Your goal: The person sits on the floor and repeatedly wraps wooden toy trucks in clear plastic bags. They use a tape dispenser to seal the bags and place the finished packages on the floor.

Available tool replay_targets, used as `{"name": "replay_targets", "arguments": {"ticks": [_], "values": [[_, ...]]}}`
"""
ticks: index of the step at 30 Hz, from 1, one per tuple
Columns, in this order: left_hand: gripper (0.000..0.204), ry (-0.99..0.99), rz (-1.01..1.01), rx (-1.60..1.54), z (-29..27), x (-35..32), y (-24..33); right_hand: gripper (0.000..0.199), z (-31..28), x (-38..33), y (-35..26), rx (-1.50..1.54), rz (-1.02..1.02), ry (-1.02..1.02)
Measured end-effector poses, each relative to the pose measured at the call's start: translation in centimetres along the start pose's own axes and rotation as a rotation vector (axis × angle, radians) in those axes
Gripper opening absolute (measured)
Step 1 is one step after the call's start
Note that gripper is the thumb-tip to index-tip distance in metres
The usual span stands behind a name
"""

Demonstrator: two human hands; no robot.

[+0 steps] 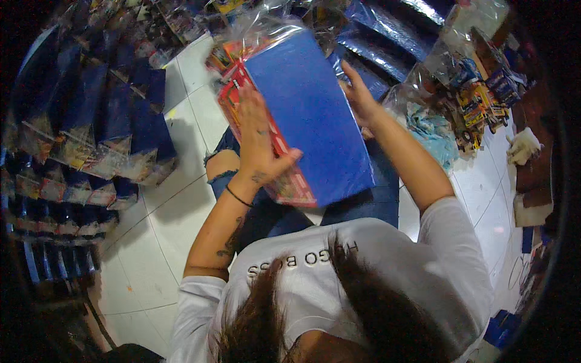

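Observation:
A boxed package (308, 115) with a plain blue face and a red printed side tilts above my lap, wrapped in clear plastic film (260, 21) that stands loose at its far end. My left hand (257, 133) lies flat along the red side, fingers stretched out, thumb reaching over the blue face. At the opposite long edge, my right hand (361, 100) supports the package, with some of its fingers hidden behind it. A dark band circles my left wrist.
Stacks of blue film-wrapped boxes (85, 115) fill the left side. More shiny blue packages (387, 36) lie at the far right. Beside my right arm are crumpled light-blue plastic (433, 133) and a yellow toy vehicle (478, 103) on the white tiled floor (145, 260).

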State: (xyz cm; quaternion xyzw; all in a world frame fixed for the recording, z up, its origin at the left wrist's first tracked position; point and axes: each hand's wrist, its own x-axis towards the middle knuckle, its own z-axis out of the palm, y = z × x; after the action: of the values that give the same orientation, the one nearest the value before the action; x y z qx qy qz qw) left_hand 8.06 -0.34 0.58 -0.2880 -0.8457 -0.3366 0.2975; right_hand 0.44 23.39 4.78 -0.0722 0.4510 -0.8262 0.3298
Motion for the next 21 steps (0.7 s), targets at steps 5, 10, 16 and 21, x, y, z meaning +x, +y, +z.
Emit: {"name": "replay_targets", "arguments": {"ticks": [5,10,16,21], "values": [[0.101,-0.087,0.405,0.663,4.3,-4.3,2.1,0.066,0.5,5.7,-1.6,-0.588,0.032,-0.045],[0.088,-0.323,0.222,0.580,10.0,-8.6,4.7,0.059,1.1,11.8,2.2,-1.029,0.336,-0.448],[0.073,-0.746,-0.008,-0.449,1.5,-6.2,7.8,0.057,2.2,12.0,1.7,-1.126,-0.116,-0.605],[0.047,0.474,-0.108,0.182,-8.8,-2.5,4.7,0.038,7.2,7.4,-0.2,-1.391,-0.613,-0.532]]}}
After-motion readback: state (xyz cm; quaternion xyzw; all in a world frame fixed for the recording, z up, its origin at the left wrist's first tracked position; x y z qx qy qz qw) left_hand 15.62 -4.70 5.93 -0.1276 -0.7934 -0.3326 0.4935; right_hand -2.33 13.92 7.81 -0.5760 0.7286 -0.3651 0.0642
